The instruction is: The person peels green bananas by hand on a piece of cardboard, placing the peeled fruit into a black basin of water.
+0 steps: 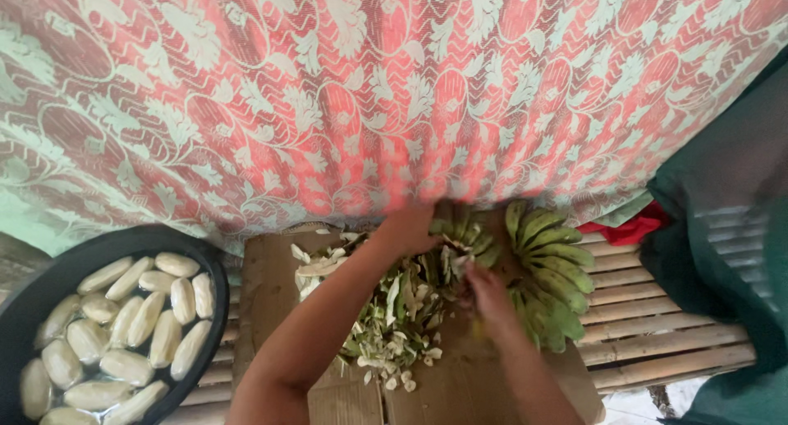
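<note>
1. Lying on the flattened brown cardboard sheet point(271, 269), the green banana hand point(552, 269) looks firm, stiff and waxy; its stalk end seems the safest hold.
2. Left hand point(408, 228) clenches a smaller green banana cluster point(461, 228) above the peel pile point(394, 318).
3. Right hand point(486, 298) blurs; its grip's state I cannot tell.
4. Left of the cardboard, a black round basin point(205, 265) holds pale, wet, likely slippery peeled bananas point(123, 326).

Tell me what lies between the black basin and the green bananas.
In the head view, a peel pile on cardboard lies between the basin and the bananas.
</note>
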